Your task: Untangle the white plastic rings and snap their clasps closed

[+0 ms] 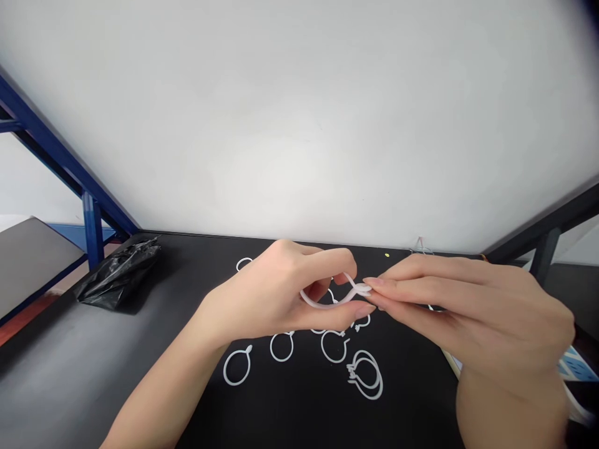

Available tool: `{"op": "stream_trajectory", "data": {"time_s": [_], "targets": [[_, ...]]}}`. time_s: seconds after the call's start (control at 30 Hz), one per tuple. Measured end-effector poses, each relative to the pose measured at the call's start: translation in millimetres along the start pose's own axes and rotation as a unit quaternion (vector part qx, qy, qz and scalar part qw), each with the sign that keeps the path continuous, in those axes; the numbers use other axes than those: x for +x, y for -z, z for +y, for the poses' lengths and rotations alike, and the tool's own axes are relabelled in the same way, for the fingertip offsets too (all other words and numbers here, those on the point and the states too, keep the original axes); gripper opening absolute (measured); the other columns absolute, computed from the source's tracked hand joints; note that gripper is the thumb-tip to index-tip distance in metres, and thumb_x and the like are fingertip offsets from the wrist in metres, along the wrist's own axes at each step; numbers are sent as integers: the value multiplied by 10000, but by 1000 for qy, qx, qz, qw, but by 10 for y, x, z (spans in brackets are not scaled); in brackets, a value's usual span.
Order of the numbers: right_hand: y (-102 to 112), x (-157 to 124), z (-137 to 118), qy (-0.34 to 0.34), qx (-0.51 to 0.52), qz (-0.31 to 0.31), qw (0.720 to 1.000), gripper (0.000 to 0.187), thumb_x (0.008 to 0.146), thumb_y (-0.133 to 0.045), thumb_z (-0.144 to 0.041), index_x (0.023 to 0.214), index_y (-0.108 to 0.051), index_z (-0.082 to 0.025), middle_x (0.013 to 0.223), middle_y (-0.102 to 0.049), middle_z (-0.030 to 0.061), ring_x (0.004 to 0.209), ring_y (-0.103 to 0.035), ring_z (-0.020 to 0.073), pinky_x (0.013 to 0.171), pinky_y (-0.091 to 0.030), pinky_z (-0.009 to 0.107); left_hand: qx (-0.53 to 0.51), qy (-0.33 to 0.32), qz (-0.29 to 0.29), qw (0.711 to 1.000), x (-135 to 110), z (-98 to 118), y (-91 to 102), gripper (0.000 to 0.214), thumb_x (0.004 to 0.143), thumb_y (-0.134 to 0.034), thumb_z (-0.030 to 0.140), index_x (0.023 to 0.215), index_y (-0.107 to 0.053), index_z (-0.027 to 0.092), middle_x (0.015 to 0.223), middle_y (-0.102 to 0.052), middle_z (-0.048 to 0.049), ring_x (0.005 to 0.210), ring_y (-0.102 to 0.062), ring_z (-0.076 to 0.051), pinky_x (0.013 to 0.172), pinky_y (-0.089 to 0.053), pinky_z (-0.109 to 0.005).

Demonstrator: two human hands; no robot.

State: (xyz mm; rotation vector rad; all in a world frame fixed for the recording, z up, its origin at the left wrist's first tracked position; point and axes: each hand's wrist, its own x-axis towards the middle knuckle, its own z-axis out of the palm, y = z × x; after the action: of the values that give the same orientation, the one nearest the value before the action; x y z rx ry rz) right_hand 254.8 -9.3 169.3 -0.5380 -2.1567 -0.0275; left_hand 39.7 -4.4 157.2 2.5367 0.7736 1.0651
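Observation:
Between my two hands is a white plastic ring (322, 304) with a small clasp-like end (361, 289). My left hand (285, 293) curls round the loop, its thumb and forefinger on either side. At the clasp end, the fingertips of my right hand (449, 305) are pinched together. Below them on the black table lie more white rings: a closed one (236, 367) at the left, another (281, 347) beside it, an open one (334, 347), and an overlapping group (367, 374). Other rings are partly hidden behind my hands.
A crumpled black plastic bag (119, 274) lies at the left of the black table (276, 418). Blue metal framing (93, 224) rises at the left, a dark frame bar (547, 231) at the right. A pale wall (299, 125) stands behind. Blue-and-white printed material (576, 365) shows at right.

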Motion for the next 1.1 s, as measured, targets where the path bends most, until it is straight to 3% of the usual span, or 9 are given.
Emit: {"op": "stream_trajectory", "data": {"time_s": [0.27,0.47,1.1], "targets": [[24,42,-42,-1,-19,0,1000,163,812,-686,-67,788,-695,-229,729,-716,-21,559,-651,98,475,-559,194,8,-6,10,1000,-9,-2,5,190,870,-621,339,814,-526,184,554,-431,83,464,-382,-40,434,-328,-150],[99,98,-47,5,-39,-62,997,140,855,-649,-112,801,-701,-230,751,-731,-12,562,-666,97,490,-566,181,12,-7,18,1000,-9,-3,5,195,862,-632,342,813,-524,188,555,-430,84,466,-378,-41,433,-327,-150],[60,50,-54,-10,-68,-22,997,170,856,-657,-135,766,-700,-273,714,-721,-45,551,-664,98,468,-541,180,38,-11,26,999,12,28,-5,196,868,-610,325,781,-503,186,544,-440,87,449,-370,-30,427,-310,-141]]}}
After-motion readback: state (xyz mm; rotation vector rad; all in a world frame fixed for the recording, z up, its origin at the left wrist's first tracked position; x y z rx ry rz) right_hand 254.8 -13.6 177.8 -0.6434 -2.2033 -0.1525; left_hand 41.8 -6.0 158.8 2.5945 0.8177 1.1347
